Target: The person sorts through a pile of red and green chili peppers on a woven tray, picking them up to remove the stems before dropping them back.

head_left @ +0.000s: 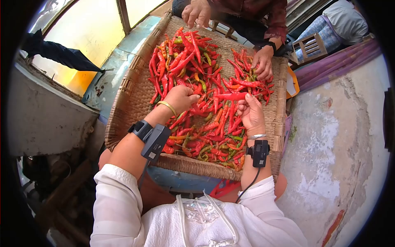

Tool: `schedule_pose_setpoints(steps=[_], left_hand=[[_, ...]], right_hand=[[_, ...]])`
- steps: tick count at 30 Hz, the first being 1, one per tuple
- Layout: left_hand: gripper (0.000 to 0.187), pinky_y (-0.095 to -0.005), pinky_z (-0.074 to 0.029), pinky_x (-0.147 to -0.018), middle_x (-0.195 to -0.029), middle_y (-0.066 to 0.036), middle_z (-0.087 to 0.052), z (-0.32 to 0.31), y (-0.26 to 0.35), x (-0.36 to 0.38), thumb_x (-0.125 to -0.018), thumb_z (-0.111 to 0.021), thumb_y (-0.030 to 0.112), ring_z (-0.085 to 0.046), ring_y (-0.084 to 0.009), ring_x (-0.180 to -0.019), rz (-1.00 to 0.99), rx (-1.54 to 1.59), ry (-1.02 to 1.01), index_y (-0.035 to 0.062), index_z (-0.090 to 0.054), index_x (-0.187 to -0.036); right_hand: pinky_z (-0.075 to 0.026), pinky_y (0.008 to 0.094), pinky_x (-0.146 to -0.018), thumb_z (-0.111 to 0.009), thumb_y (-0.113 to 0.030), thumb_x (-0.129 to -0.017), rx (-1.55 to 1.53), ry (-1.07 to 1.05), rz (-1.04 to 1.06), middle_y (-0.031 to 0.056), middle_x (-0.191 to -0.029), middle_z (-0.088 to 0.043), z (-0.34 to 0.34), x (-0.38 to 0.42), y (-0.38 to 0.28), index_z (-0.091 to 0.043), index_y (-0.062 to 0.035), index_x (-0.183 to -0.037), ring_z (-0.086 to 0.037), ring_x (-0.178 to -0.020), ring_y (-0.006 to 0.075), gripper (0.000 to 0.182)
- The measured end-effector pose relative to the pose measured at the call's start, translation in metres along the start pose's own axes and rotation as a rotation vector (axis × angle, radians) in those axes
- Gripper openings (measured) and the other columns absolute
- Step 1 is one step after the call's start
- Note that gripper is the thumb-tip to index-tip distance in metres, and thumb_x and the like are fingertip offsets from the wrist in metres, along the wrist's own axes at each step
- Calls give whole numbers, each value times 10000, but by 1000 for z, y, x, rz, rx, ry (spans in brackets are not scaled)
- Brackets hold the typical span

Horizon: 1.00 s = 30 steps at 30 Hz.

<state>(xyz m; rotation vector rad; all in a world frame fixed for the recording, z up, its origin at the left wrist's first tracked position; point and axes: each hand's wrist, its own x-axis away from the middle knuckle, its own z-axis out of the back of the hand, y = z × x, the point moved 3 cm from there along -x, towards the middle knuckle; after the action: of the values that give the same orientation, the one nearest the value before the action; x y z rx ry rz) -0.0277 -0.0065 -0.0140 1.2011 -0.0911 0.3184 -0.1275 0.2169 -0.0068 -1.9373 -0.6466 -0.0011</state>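
Observation:
A broad woven basket tray (135,88) holds a heap of chili peppers (185,61), mostly red with some green and orange. My right hand (252,113) pinches one long red chili pepper (229,96) by its end, over the middle of the heap. The pepper points left, toward my other hand. Just left of it my left hand (180,99) is closed, fingers pressed together low over the peppers. What it holds, if anything, is hidden. A smaller pile of peppers (242,68) lies at the tray's right side.
Across the tray, another person's hand (196,12) hangs over the far rim, and their other hand (263,61) touches the right pile. A folded dark umbrella (61,51) sticks in from the left. A wooden chair (309,46) stands beyond the concrete floor (329,144).

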Motion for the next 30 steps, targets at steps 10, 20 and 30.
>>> schedule_pose_setpoints(steps=[10, 20, 30], left_hand=[[183, -223, -445, -473, -612, -45, -577, -13, 1, 2, -837, -524, 156, -554, -100, -530, 95, 250, -191, -6, -590, -785], [110, -210, -435, -457, -653, -28, -571, -22, -1, 3, -838, -525, 115, -523, -79, -514, 89, 159, -235, 11, -533, -805], [111, -346, -430, -738, -838, -63, -582, 30, 2, 0, -712, -590, 167, -518, -258, -844, -324, -845, 401, 86, -614, -785]], right_hand=[[-376, 158, -436, -560, -227, -830, 472, -211, -194, -7, -704, -568, -53, 16, 52, -564, -33, -943, -516, -540, 46, 225], [-348, 166, -431, -586, -225, -803, 671, -484, -391, -34, -625, -534, -60, 26, 64, -560, -62, -762, -467, -498, 36, 170], [-388, 194, -444, -585, -216, -809, 212, -210, -127, 8, -615, -559, -19, 7, 4, -546, -75, -754, -505, -503, 67, 156]])
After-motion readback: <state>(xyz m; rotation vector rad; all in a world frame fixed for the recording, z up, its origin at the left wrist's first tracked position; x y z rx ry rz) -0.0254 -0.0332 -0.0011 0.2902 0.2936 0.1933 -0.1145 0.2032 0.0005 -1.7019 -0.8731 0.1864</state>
